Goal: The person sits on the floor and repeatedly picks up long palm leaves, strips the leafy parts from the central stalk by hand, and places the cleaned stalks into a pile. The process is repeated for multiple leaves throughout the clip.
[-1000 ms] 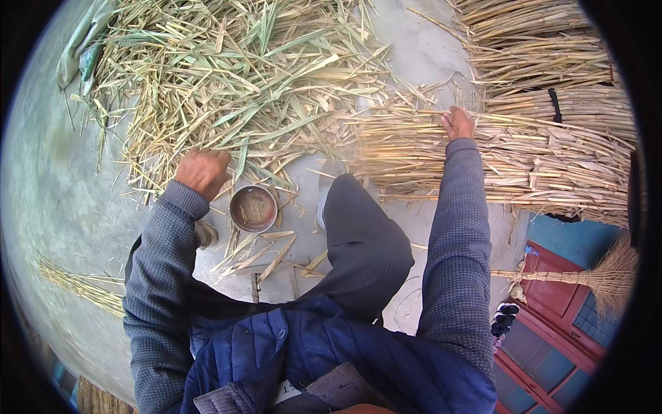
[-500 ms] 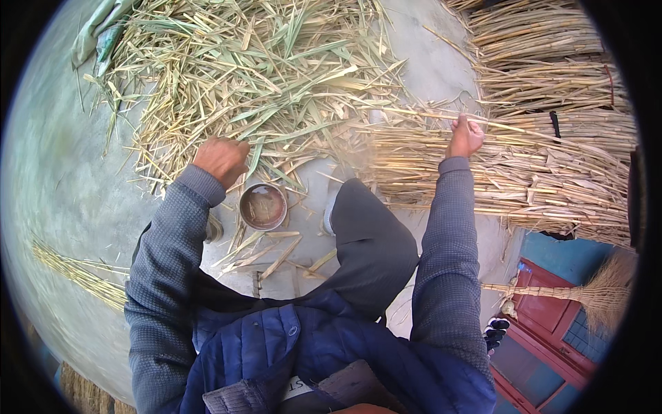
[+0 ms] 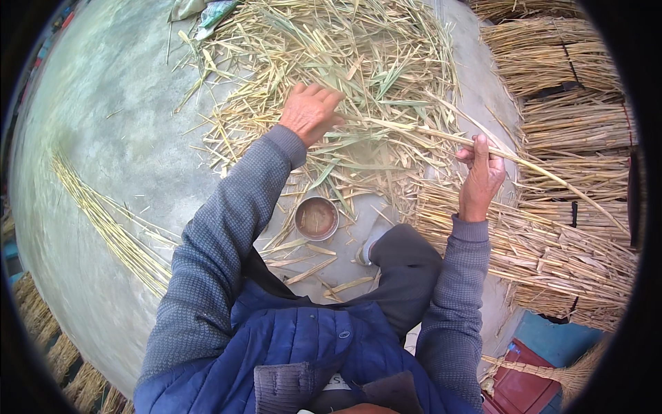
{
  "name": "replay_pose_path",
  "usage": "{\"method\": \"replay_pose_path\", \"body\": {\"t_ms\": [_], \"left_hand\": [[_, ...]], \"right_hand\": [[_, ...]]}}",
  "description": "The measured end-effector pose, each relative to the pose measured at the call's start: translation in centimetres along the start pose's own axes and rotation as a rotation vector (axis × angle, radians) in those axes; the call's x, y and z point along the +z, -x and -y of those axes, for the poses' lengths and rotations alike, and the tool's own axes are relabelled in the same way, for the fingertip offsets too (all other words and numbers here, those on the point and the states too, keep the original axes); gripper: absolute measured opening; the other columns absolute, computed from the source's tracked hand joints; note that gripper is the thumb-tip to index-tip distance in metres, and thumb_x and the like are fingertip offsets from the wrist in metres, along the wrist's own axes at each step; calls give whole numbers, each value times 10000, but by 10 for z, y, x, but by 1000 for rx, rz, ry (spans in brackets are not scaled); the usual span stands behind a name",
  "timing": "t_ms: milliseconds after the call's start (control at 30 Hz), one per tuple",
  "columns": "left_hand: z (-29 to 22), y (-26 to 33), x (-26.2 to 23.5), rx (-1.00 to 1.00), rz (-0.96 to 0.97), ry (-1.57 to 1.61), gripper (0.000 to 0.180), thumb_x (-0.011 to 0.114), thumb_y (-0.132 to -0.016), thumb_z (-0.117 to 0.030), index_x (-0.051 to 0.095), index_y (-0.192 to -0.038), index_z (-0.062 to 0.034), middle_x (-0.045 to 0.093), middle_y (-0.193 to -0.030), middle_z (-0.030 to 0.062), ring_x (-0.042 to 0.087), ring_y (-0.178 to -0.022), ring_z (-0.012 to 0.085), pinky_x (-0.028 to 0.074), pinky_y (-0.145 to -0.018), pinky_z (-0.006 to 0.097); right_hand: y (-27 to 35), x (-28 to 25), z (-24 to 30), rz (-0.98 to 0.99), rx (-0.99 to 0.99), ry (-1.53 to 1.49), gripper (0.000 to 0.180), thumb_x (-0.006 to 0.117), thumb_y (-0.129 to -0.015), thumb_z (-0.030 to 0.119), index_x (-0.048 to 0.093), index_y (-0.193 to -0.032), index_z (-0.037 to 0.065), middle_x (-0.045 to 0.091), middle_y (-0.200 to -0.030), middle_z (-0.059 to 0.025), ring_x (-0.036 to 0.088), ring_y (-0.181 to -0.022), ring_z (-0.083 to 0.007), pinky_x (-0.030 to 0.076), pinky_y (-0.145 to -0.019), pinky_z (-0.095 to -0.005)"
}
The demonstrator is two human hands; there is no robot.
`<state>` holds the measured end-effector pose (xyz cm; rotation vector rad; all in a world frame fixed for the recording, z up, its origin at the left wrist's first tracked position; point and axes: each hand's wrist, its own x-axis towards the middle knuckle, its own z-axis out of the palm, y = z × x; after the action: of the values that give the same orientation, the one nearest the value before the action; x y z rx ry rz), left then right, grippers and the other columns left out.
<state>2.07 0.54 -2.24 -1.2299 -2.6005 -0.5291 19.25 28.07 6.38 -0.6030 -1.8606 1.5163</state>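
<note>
A long dry reed stalk (image 3: 441,134) slants across in front of me, its thicker end reaching out to the right. My right hand (image 3: 480,176) is closed on it, thumb on top and fingers curled beneath. At the stalk's thin leafy end, my left hand (image 3: 310,112) is closed with the knuckles up; the tip runs into its fingers, and the exact pinch is hidden. Beneath both hands lies a wide heap of stripped straw leaves (image 3: 372,76). Below my right hand a bundle of reed stalks (image 3: 510,238) rests on the floor.
A round metal bowl (image 3: 316,219) stands near my foot. Tied reed bundles (image 3: 572,124) are stacked along the right. Some cleaned stalks (image 3: 110,224) lie at the left on the concrete floor (image 3: 131,117). A straw broom (image 3: 545,372) and a red panel (image 3: 520,386) are at lower right.
My left hand has moved up and right to the stalk's thin end. My right hand has raised a stalk off the bundle. The view has shifted left, showing more floor there.
</note>
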Motion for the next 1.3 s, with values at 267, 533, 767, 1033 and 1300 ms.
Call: {"method": "replay_pose_path", "body": {"t_ms": [267,533,767,1033,1300], "left_hand": [[12,-2,-4,70,14,483,211,779,-818,-263,750,-939,-92,719,-830,61,661,-786,201,482,-719,350],[86,15,-38,-459,114,-63,337,755,-835,-327,702,-1041,-66,733,-926,90,661,-926,270,423,-902,419],[-8,-11,-16,179,-21,599,296,721,-895,-346,742,-1002,-71,725,-952,72,640,-925,246,436,-867,387],[12,-12,-14,-179,326,1029,186,772,-886,-163,714,-959,-2,705,-814,17,642,-768,82,517,-697,261],[36,1,-3,-240,501,1108,235,818,-836,-214,727,-942,-26,704,-775,23,625,-711,108,486,-690,271]], "right_hand": [[15,26,2,-15,-72,-68,337,649,-990,317,643,-1024,-18,666,-694,-72,636,-612,-127,532,-621,-255],[4,13,-32,2,60,-61,337,637,-1000,318,631,-1023,-18,682,-723,-77,661,-637,-130,550,-632,-249],[37,70,-32,273,55,-177,294,649,-997,271,644,-1067,-15,708,-813,-90,699,-740,-144,552,-669,-258],[40,67,-16,230,75,-185,325,638,-1000,287,627,-1099,-22,723,-898,-114,703,-787,-162,566,-713,-285],[35,51,-13,199,70,-239,277,629,-1006,248,624,-1038,-27,703,-871,-116,718,-750,-176,578,-672,-258]]}}
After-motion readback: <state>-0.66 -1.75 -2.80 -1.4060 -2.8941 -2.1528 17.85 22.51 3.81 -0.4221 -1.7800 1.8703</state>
